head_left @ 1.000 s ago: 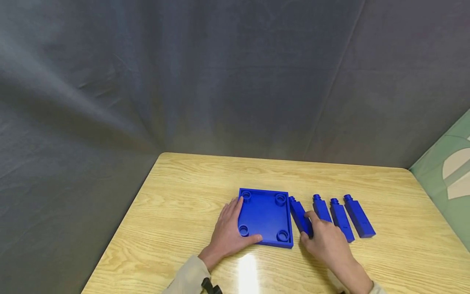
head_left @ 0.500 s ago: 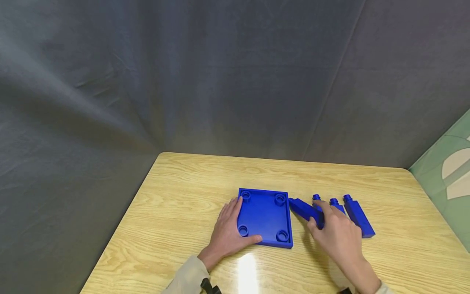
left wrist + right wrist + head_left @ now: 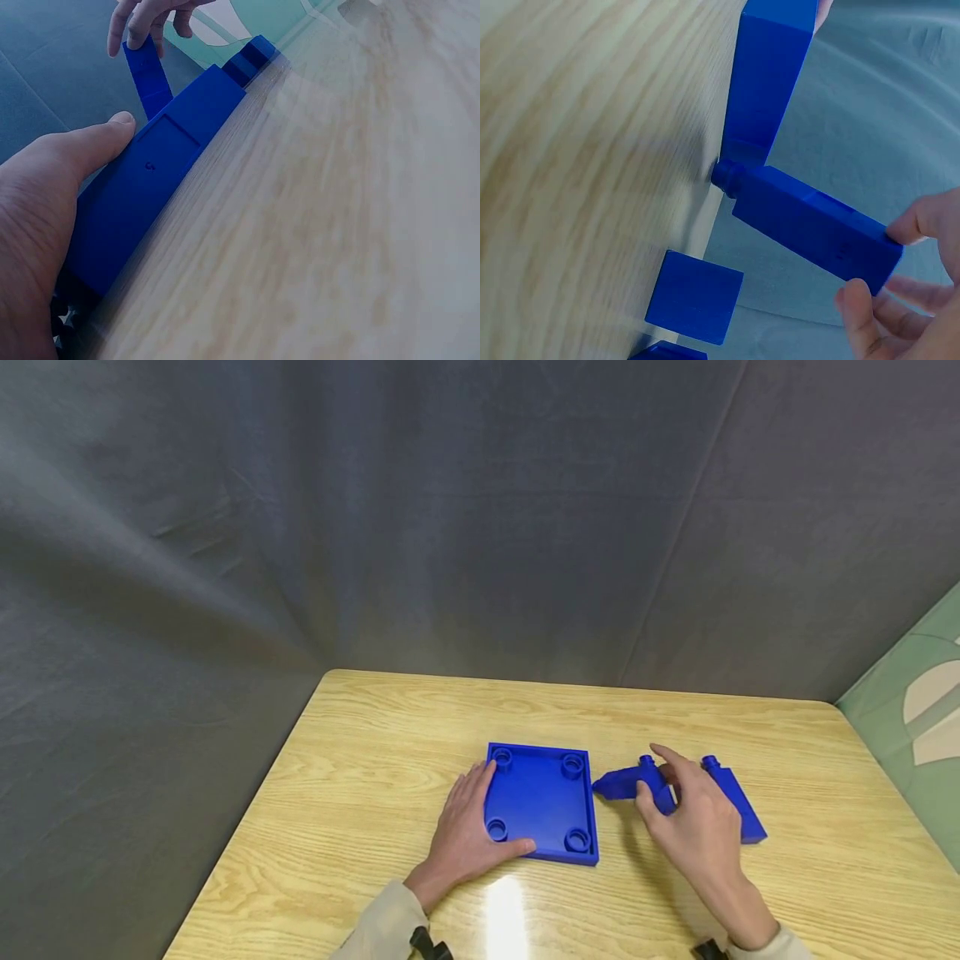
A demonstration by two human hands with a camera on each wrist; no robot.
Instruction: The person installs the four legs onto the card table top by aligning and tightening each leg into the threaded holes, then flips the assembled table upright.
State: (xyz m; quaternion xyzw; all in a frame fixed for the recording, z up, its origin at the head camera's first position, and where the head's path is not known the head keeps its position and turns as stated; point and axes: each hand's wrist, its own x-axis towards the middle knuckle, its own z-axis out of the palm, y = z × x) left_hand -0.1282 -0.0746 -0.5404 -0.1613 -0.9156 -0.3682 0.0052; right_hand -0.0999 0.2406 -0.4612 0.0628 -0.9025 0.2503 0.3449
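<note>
A square blue tabletop lies with its rim and round corner sockets facing up. My left hand rests at its left side, fingers straight along that edge and thumb on the front rim. To the right, my right hand pinches the thick end of a blue table leg between thumb and fingertips. That leg slants, its threaded neck pointing down and left at the tabletop's right edge, close to the wood in the right wrist view. Its thick end is raised.
More blue table legs lie to the right; one shows beside the right hand, others are partly hidden behind it. The right wrist view shows two leg ends near the held leg. A grey curtain hangs behind the wooden table.
The right hand has moved right and lifted the leg's thick end, swinging the leg from lying lengthwise to pointing sideways at the tabletop. The left hand and tabletop have stayed put.
</note>
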